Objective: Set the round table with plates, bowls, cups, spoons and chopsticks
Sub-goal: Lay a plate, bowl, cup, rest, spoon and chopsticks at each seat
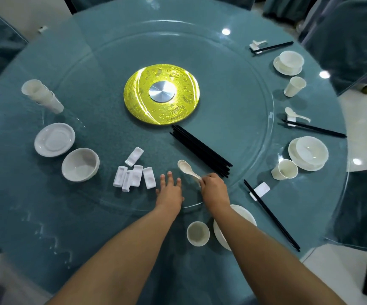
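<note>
A round table (pixel 46 216) with a teal cloth under glass fills the view, and chairs in the same teal covers stand around it. On the table sits a glass turntable (pixel 233 95) with a golden hub (pixel 138 93) in the middle.

The step in hand seems to be the spoon for the nearest place. The right hand (pixel 213 188) pinches the handle of a white spoon (pixel 187 168), which lies on a second spoon on the turntable, just beside a bundle of black chopsticks (pixel 202 150). The left hand (pixel 170 190) rests flat on the glass with fingers spread and holds nothing.

The nearest setting has already a cup (pixel 198 233), a plate with a bowl (pixel 244 214) partly hidden under the right forearm, a pair of chopsticks (pixel 272 216) and a white rest (pixel 262 189). The rest has no spoon yet. Two settings at the right look complete.

The next move, I think, calls for lifting only the top spoon, without dragging the lower one, and carrying it right to lay it on that rest. Spare rests (pixel 134 175), a bowl (pixel 80 165), a plate (pixel 55 139) and stacked cups (pixel 44 95) wait on the left.
</note>
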Available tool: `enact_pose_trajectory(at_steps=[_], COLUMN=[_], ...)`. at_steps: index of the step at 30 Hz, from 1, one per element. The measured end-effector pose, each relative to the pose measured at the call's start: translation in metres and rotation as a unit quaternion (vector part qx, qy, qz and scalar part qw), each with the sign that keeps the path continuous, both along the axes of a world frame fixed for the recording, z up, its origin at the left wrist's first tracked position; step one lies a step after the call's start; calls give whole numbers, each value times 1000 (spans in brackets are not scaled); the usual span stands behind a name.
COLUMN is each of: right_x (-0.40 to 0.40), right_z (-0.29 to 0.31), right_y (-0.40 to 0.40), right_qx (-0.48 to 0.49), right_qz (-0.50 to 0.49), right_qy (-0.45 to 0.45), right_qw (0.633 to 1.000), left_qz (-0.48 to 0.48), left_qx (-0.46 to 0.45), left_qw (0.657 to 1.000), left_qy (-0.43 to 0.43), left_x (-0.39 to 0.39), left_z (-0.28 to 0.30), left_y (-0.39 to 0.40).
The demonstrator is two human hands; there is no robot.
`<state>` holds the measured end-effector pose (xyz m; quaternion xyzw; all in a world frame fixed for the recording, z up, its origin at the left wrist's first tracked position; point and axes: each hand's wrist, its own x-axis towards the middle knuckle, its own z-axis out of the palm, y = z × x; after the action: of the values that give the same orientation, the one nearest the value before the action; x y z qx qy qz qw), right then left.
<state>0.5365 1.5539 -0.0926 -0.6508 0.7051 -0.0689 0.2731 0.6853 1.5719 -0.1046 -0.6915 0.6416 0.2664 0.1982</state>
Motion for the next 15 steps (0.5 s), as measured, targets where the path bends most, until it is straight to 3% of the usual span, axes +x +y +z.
enact_pose_trajectory(at_steps=[15], right_x=[-7], right_z=[-1], right_y=[4], right_qx=[-47], right_qz=[-34], right_qy=[-52], right_qw=[997], left_qz=[6], left_qx=[-2], left_qw=[1000], left_qy=[-1], left_x=[-9], left_z=[-5], left_y=[-3])
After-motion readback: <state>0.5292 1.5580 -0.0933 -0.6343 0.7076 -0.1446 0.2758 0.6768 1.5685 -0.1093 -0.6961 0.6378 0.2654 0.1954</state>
